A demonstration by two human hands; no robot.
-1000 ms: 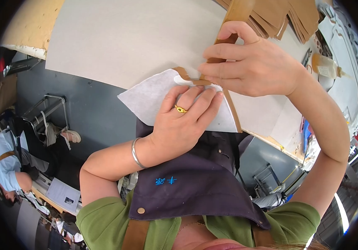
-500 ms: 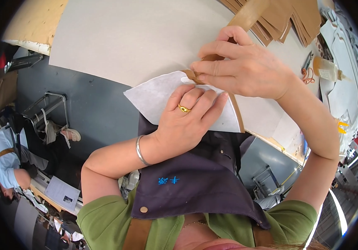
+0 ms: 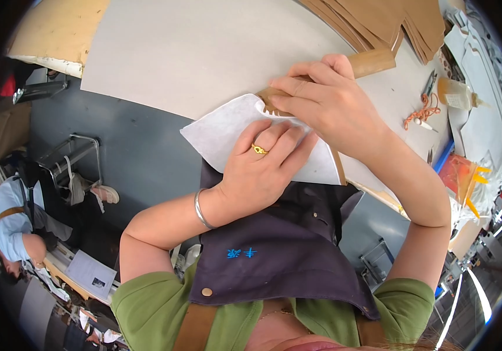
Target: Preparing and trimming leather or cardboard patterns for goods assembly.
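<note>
A white-faced panel [image 3: 216, 126] with tan edging and a curved cutout lies at the table's near edge, overhanging toward my apron. My left hand [image 3: 265, 155] is closed on it, its fingers bent over the white face and the thumb out of sight. Small tan notched tabs [image 3: 271, 110] show along the cutout's rim. My right hand [image 3: 327, 99] is closed around a tan, wooden-looking bar [image 3: 373, 62], whose far end sticks out to the right. Its near end lies close to the cutout, partly hidden by my fingers.
A pale sheet [image 3: 204, 47] covers the table [image 3: 58, 35]. Stacked brown cut pieces [image 3: 373, 23] lie at the far right. Nearby are a glue bottle [image 3: 455, 93], a coiled orange cord [image 3: 420, 112] and white panels [image 3: 479, 64]. Another person [image 3: 14, 205] sits at left.
My right hand has shifted down and turned; the bar has swung from pointing up and away to pointing right. More of the notched rim shows. My left hand stays on the panel.
</note>
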